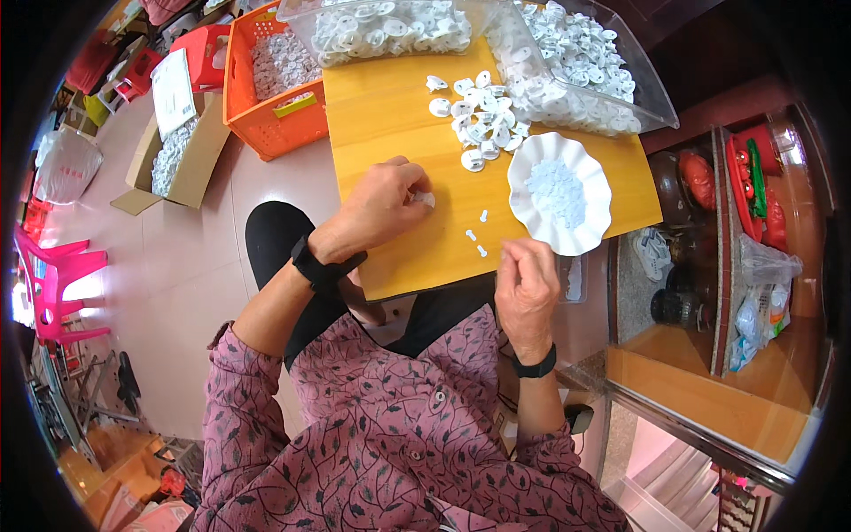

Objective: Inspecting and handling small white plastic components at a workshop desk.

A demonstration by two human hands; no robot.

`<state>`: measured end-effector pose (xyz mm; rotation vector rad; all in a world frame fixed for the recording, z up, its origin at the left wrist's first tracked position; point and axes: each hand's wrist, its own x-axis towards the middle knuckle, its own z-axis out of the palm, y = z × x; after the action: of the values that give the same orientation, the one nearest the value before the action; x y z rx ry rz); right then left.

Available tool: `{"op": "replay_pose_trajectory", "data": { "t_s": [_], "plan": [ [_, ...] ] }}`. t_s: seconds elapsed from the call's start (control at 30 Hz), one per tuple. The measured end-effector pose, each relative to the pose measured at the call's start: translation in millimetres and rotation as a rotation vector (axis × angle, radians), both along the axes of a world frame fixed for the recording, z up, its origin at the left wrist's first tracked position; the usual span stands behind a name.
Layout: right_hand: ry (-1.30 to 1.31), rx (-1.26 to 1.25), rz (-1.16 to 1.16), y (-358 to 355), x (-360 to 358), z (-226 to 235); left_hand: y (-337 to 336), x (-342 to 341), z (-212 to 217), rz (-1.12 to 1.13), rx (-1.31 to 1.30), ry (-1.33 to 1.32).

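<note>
currently, left hand [383, 206] over the near-left part of the yellow tabletop [381, 115], fingers curled, thumb and fingertips pinching a small white piece [425, 199], mostly hidden by the grip. right hand [529, 279] at the near edge, fingers bent in toward the thumb; cannot tell whether anything is held between them. between the hands, three small white pegs [471, 235] lying loose in a rough line. scalloped white dish [599, 168] just beyond the right hand, pale small parts [554, 191] heaped inside. farther off, a scatter of rounded white pieces [483, 120], near two clear bins of similar ones at the far side. orange crate [284, 129] beside the table's left, also filled with white pieces.
</note>
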<state>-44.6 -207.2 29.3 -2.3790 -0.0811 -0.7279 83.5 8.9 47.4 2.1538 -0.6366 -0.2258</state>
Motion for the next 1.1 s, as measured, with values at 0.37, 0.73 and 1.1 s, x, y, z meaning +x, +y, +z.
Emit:
{"op": "replay_pose_trajectory", "data": {
  "t_s": [0.37, 0.73, 1.1],
  "plan": [
    [0.131, -0.359, 0.159, 2.7, -16.3, -1.2, 21.4, -39.0, 0.4, 0.048, -0.968, 0.994],
    [0.016, -0.22, 0.185, -6.8, -17.1, -16.4, 8.7, -76.6, -40.8, -0.053, -1.433, 1.135],
    [0.201, 0.522, 0.153, 41.8, -12.4, 22.1, -0.4, -88.2, -40.4, 0.032, -1.353, 0.988]
  ]
}}
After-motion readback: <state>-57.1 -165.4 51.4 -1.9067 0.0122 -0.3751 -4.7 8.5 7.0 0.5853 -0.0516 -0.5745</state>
